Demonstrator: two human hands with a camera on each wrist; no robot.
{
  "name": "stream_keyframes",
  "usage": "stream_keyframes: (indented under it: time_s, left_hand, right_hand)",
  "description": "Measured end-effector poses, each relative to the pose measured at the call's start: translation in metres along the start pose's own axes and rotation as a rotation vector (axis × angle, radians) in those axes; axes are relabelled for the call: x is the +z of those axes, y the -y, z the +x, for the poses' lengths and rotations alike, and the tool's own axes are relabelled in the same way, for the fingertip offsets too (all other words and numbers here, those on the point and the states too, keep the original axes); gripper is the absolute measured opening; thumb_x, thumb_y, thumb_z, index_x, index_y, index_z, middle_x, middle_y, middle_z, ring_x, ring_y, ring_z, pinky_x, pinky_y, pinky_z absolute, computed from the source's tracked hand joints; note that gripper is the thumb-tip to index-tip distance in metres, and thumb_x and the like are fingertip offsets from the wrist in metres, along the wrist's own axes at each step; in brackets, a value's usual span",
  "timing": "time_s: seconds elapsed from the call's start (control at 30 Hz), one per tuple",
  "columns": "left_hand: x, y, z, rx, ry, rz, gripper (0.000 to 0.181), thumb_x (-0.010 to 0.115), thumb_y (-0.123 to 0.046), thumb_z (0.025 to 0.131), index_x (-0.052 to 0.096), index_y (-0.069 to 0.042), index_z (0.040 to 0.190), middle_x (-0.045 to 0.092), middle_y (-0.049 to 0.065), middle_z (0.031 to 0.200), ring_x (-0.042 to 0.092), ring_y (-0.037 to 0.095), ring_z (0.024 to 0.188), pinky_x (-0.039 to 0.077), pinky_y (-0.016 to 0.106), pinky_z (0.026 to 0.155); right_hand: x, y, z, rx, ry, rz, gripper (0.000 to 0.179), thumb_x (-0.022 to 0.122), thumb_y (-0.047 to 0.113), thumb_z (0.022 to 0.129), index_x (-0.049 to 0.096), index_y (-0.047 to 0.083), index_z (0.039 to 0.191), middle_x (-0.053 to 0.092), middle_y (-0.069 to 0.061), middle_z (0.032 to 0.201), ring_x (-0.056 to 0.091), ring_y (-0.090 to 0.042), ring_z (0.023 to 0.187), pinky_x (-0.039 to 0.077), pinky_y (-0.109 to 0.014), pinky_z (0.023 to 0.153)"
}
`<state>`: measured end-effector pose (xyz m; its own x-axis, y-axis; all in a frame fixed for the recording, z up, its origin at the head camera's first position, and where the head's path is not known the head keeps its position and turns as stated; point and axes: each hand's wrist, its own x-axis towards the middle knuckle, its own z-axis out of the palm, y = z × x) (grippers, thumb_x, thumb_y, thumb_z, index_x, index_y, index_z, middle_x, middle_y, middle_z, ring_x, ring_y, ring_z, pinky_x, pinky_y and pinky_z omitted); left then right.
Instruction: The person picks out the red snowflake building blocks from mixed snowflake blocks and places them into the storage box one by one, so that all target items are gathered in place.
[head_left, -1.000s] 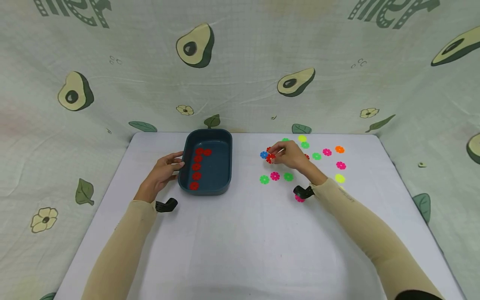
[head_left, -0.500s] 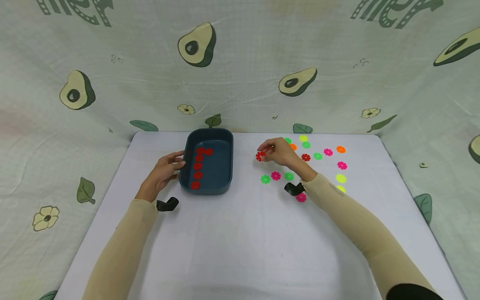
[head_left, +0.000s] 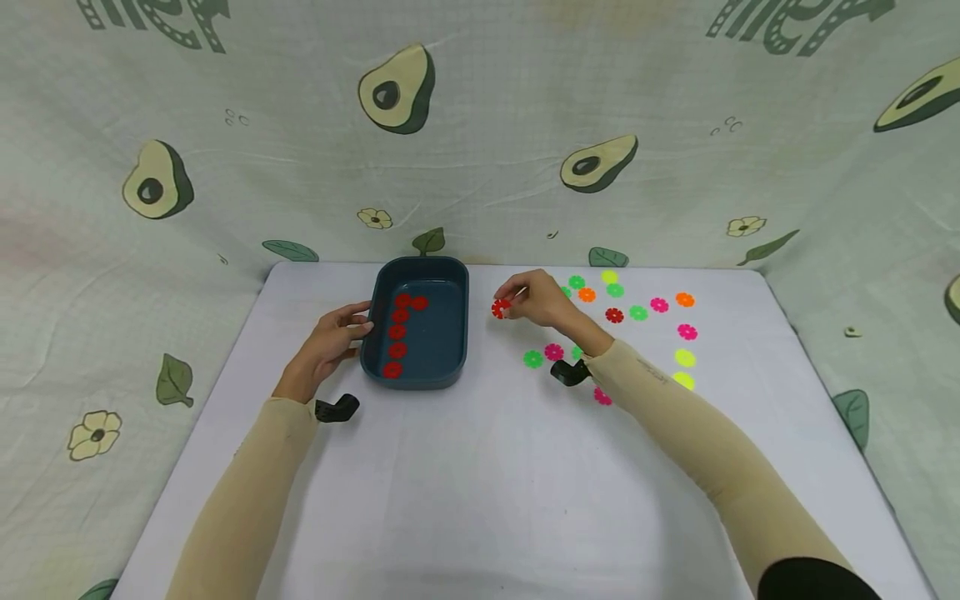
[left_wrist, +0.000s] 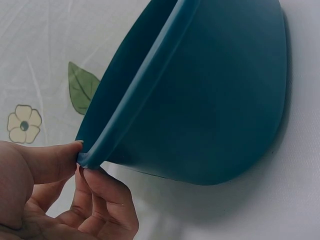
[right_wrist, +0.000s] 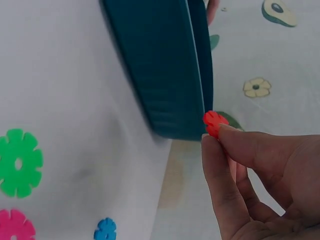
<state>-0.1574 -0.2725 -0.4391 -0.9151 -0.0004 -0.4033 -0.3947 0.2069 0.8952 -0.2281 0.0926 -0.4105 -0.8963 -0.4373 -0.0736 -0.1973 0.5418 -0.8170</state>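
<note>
My right hand pinches a red notched plastic disc between thumb and fingertip. It is raised above the table, a short way right of a dark teal rectangular bin. With thumb and fingers, my left hand grips the bin's left rim. Several red discs lie on the bin's floor, mostly in a line along its left side. A blue disc lies on the table, seen in the right wrist view; in the head view my right hand hides it.
On the right of the white table lie scattered notched discs: green, pink, orange, yellow and one more red disc. A printed cloth hangs behind the table.
My right hand has picked up the red disc and moved left with it towards the bin. The left hand stays on the rim. The head view has shifted slightly.
</note>
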Motion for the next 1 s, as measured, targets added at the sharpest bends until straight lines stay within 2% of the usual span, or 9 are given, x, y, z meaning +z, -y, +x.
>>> stream_keyframes:
  time_s: [0.33,0.6,1.0]
  left_hand:
    - [-0.001,0.003,0.003,-0.005,-0.012,0.004,0.059,0.056,-0.01,0.11,0.036,-0.013,0.166,0.046,0.001,0.124,0.051,0.018,0.113,0.045,0.032,0.088]
    - [-0.001,0.002,0.004,-0.012,-0.021,-0.003,0.059,0.057,-0.01,0.11,0.037,-0.013,0.166,0.046,0.001,0.123,0.051,0.018,0.114,0.046,0.03,0.085]
    - [0.0,0.002,0.002,-0.002,-0.031,0.005,0.059,0.058,-0.011,0.11,0.038,-0.013,0.165,0.047,0.001,0.125,0.053,0.018,0.109,0.045,0.031,0.083]
  right_hand:
    - [0.013,0.018,0.015,-0.024,0.009,-0.007,0.024,0.08,-0.007,0.088,0.078,-0.002,0.112,0.074,-0.017,0.112,0.064,-0.028,0.092,0.054,-0.029,0.079]
    - [0.027,0.032,0.025,-0.045,0.038,0.056,0.024,0.079,-0.007,0.088,0.079,-0.001,0.111,0.073,-0.015,0.106,0.067,-0.025,0.087,0.055,-0.03,0.077]
    - [0.05,0.051,0.041,-0.09,0.087,0.053,0.026,0.08,-0.008,0.088,0.078,-0.003,0.112,0.073,-0.017,0.106,0.071,-0.026,0.091,0.056,-0.028,0.081]
